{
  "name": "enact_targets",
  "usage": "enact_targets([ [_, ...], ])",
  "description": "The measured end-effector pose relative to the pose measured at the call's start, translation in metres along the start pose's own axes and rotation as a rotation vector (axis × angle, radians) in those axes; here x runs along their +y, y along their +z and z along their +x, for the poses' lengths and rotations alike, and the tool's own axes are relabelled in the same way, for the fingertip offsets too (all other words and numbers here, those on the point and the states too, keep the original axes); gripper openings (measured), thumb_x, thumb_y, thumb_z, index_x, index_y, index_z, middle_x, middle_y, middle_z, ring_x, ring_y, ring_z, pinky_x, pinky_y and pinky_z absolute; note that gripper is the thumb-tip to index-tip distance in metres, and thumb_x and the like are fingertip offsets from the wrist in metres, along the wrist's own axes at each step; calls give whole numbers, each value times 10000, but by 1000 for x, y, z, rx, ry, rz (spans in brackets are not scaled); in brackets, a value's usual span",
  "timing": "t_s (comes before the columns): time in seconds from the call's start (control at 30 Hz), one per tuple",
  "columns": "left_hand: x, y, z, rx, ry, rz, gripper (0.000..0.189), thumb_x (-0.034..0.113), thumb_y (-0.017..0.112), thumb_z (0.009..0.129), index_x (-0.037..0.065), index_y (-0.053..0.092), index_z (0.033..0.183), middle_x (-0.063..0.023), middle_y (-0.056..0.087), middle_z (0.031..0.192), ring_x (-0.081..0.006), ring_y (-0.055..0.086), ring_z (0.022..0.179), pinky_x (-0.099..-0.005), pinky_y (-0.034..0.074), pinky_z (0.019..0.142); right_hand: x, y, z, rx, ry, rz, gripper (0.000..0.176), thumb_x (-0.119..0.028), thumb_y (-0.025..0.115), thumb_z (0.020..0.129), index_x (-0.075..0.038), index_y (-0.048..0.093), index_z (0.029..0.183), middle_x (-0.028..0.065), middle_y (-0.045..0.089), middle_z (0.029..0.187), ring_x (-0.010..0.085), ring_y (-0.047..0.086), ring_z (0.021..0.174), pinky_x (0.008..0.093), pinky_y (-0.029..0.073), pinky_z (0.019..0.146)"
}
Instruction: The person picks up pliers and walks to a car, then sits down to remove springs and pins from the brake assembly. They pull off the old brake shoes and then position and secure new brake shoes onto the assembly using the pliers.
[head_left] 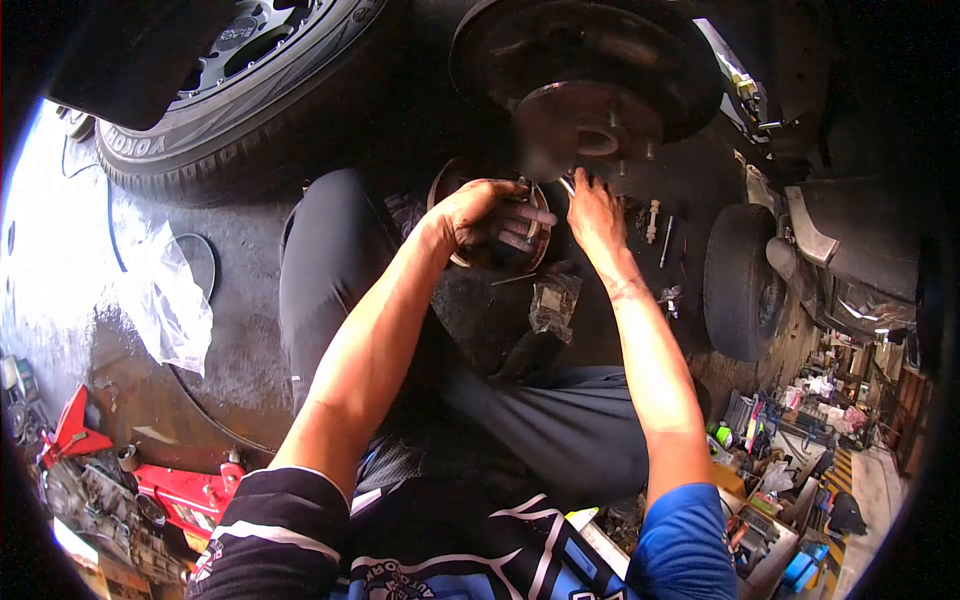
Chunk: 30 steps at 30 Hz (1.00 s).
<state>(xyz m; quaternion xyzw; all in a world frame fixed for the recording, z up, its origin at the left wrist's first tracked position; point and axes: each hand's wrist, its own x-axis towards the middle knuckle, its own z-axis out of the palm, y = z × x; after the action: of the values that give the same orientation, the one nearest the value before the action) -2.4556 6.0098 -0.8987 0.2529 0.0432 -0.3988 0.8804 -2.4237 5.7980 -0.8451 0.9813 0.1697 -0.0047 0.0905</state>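
Observation:
My left hand [497, 215] is palm up with its fingers curled and the thumb laid over them. Dark grease marks its palm and fingers, and I cannot tell what is in it. Behind this hand a round brake drum [462, 262] lies on the floor. My right hand [597, 212] points forward, its fingers closed at a small shiny metal piece [567, 184]. Both hands are below the wheel hub [560, 108], whose studs stick out in front of a dark, rusty backing plate [640, 50].
A Yokohama tyre [230, 140] stands at upper left, another tyre [735, 285] at right. A clear plastic bag [553, 305] lies between my legs, with a bolt [653, 222] and a metal rod [667, 242] at right. A red jack [185, 495] sits lower left; cluttered tools [770, 520] fill the lower right.

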Motion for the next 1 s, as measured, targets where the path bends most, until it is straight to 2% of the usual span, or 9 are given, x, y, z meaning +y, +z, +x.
enact_targets([
  [0.17,-1,4,3,-26,32,11,353,220,365,1010,-2,552,1211,-169,660,1114,-284,661,919,-419,551,824,0,1,-2,54,-40,-139,439,-73,551,875,-18,499,1307,240,583,1176,418,548,1120,574,438,942],
  [0.27,-2,-2,21,88,86,32,334,233,400,1011,9,599,1157,-140,672,1079,-231,664,908,-372,547,818,-4,-6,-2,7,-26,-207,452,-80,550,882,-25,481,1326,236,574,1197,419,533,1145,580,419,970],
  [0.4,4,29,10,311,148,132,278,227,511,980,27,659,1104,-86,686,1002,-170,663,865,-328,548,770,0,1,-1,11,-20,-219,523,-76,588,863,-23,441,1363,245,553,1233,430,518,1168,564,406,1004],
  [0.5,7,35,11,379,143,167,284,227,519,974,36,650,1139,-83,685,1016,-172,665,836,-333,558,743,-2,1,-1,-20,-13,-147,613,-22,634,816,-15,414,1389,263,535,1251,442,508,1180,551,402,1016],
  [0.63,4,27,15,328,184,68,275,222,496,980,29,636,1118,-103,670,916,-195,659,760,-331,574,709,-11,-1,-3,-12,18,-52,740,73,687,730,-3,393,1406,284,517,1261,449,495,1196,519,396,1036],
  [0.73,2,17,25,265,209,-48,256,213,492,980,21,632,1075,-104,660,875,-204,650,715,-331,573,690,-9,-4,3,-60,25,-44,652,-111,666,831,1,383,1408,279,501,1291,441,493,1205,467,396,1049],
  [0.87,3,13,25,223,215,-54,236,203,495,979,19,638,1016,-92,654,840,-192,637,695,-328,560,648,8,35,12,-7,246,414,610,-410,467,949,15,410,1383,273,471,1347,429,481,1221,440,383,1045],
  [0.93,6,24,15,273,220,-27,226,196,493,980,26,641,993,-70,636,788,-177,622,678,-323,545,617,5,31,10,-40,328,581,644,-481,381,966,20,427,1369,272,460,1366,425,474,1231,439,376,1042],
  [1.0,6,29,13,275,229,-51,222,187,487,982,29,642,981,-59,629,773,-164,610,669,-312,535,610,0,27,13,-69,385,599,655,-501,363,972,23,443,1357,274,458,1372,416,472,1239,439,375,1035],
])
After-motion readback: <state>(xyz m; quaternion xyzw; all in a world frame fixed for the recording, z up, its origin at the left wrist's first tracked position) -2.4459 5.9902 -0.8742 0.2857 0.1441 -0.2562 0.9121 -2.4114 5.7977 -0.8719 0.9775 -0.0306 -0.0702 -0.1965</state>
